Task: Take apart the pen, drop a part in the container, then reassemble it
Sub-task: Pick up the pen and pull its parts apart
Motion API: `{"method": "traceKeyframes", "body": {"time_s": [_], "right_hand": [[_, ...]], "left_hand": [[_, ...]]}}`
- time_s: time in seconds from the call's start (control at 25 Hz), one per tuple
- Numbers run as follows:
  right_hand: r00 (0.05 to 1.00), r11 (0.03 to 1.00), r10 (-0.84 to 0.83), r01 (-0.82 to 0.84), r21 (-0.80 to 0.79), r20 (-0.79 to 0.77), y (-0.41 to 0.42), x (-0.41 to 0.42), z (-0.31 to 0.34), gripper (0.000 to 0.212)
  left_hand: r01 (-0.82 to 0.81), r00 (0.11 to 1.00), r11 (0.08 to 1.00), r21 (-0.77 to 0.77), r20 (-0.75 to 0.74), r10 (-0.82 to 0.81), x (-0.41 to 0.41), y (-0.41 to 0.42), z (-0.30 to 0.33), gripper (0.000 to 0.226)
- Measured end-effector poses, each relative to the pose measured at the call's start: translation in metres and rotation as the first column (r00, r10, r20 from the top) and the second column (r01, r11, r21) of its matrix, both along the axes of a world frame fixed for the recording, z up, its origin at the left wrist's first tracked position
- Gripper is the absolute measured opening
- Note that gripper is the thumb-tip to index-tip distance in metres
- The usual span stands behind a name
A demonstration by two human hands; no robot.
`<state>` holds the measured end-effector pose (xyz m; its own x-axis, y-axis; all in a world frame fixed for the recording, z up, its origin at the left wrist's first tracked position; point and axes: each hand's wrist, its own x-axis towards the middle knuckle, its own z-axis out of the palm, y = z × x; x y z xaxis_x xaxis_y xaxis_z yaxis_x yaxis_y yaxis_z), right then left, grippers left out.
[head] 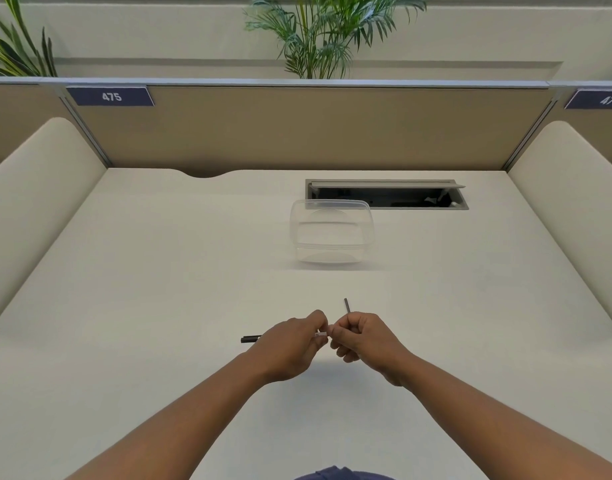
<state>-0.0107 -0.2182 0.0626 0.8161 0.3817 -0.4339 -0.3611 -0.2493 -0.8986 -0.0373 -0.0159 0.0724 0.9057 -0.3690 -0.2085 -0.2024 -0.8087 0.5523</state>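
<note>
My left hand (292, 344) is closed around the pen barrel (251, 339); its black end sticks out to the left and a clear tip shows at my fingertips. My right hand (361, 336) is closed on a thin dark refill (347, 305) that pokes up and away from my fist. The two hands meet fingertip to fingertip just above the white desk. A clear plastic container (332, 233) stands open farther back, a little right of centre, and looks empty.
An open cable tray (384, 195) is cut into the desk behind the container. Beige partition walls (297, 129) close off the back and both sides. Plants rise behind the partition.
</note>
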Motion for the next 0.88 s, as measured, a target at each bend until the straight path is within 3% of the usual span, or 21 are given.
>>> {"method": "traceKeyframes", "body": {"time_s": [0.2,0.44,0.72,0.88], "right_hand": [[0.999,1.0,0.01,-0.01,0.019,0.038,-0.0012,-0.0005,-0.0037,0.009],[0.991,0.994,0.076,-0.085,-0.072,-0.111,0.0,0.0007,0.0025,0.045],[0.989,0.982,0.121,-0.106,-0.154,0.089,-0.0029,0.0004,-0.0013,0.012],[0.966,0.97,0.144,-0.095,-0.224,0.215,-0.0018,-0.0034,-0.0043,0.021]], "left_hand": [[0.011,1.0,1.0,0.018,0.0,-0.01,-0.0018,-0.001,-0.0019,0.011],[0.003,1.0,1.0,-0.021,0.005,-0.003,-0.0023,-0.0018,0.0017,0.014],[-0.014,1.0,0.993,-0.114,0.016,0.016,-0.002,-0.0019,0.005,0.02],[0.0,1.0,0.992,-0.127,0.017,0.002,-0.0004,0.0002,0.005,0.017]]}}
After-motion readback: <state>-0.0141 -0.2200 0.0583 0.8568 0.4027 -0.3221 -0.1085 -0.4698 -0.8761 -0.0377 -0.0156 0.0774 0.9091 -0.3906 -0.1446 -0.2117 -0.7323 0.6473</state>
